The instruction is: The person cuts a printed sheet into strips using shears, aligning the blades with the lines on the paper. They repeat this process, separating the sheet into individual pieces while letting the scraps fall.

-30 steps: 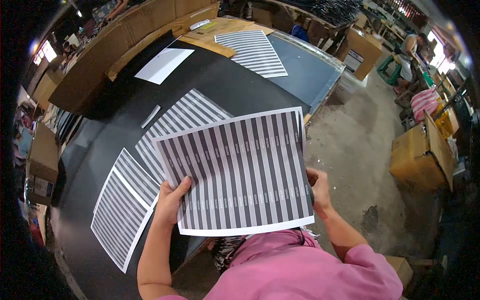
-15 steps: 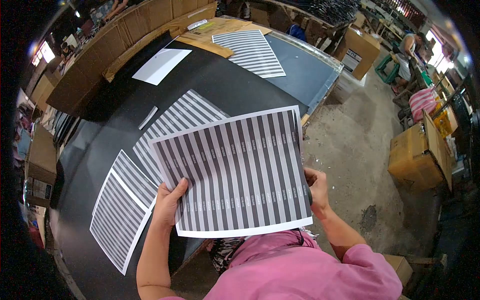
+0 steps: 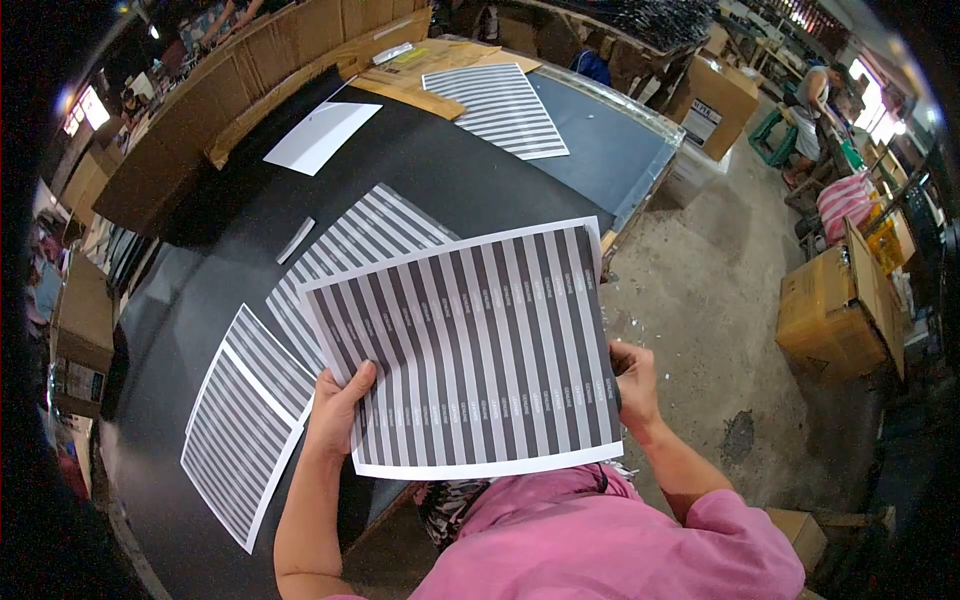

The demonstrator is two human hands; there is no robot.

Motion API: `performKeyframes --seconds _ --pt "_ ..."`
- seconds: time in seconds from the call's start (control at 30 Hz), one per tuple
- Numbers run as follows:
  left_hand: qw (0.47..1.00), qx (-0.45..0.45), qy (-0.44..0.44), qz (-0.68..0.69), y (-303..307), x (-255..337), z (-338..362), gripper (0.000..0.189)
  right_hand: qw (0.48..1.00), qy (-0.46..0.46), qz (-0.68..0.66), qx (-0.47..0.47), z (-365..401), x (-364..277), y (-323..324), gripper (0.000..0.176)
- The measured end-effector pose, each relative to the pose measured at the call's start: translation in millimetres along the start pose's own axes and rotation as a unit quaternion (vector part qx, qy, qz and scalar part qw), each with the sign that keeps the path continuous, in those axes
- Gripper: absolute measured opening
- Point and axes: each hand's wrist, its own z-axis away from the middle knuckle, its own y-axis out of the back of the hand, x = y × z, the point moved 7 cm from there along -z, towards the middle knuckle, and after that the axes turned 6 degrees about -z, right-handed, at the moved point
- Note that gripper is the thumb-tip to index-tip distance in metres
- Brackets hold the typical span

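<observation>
A large striped sheet (image 3: 470, 350) with small printed words is held up in front of my body. Its left edge is gripped by my left hand (image 3: 345, 400), the thumb on the face and the other fingers behind. At the right edge, my right hand (image 3: 635, 385) has its fingers curled in, partly hidden behind the sheet. Beneath and beyond lie another striped sheet (image 3: 375, 225) and, to the left, overlapping striped sheets (image 3: 235, 430) on the black table (image 3: 190, 300).
A white sheet (image 3: 320, 138), a narrow strip (image 3: 296, 241) and a farther striped sheet (image 3: 500, 110) lie on the table. Cardboard (image 3: 270, 90) stands along the back. Boxes (image 3: 840, 310) are on the floor at right; a person (image 3: 815, 110) sits beyond.
The view has shifted very slightly. Both hands and the held sheet stay almost where they were, the sheet's upper right corner a little lower.
</observation>
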Motion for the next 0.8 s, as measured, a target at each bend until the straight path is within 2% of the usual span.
performKeyframes --seconds 0.03,0.27,0.6,0.67,0.77,0.8 --pt "1.0 0.009 0.001 -0.008 0 1 0 0.027 1.0 0.0 -0.013 0.012 0 -1 0 0.019" --pt "0.999 -0.023 -0.008 -0.04 -8 6 7 0.026 0.999 -0.003 -0.017 0.036 -8 -4 4 0.015" --pt "0.999 -0.039 -0.013 -0.027 -8 3 4 0.025 1.0 -0.001 -0.013 0.018 -7 3 5 0.014" --pt "0.999 -0.04 -0.01 -0.031 -8 4 4 0.025 1.0 -0.003 -0.014 0.013 -5 7 6 0.019" --pt "0.998 -0.038 -0.009 -0.042 -7 5 4 0.025 0.999 -0.032 -0.009 0.024 -2 14 7 0.016" --pt "0.998 -0.045 -0.005 -0.053 -7 5 4 0.026 0.999 -0.02 -0.029 0.026 -1 13 5 0.01"
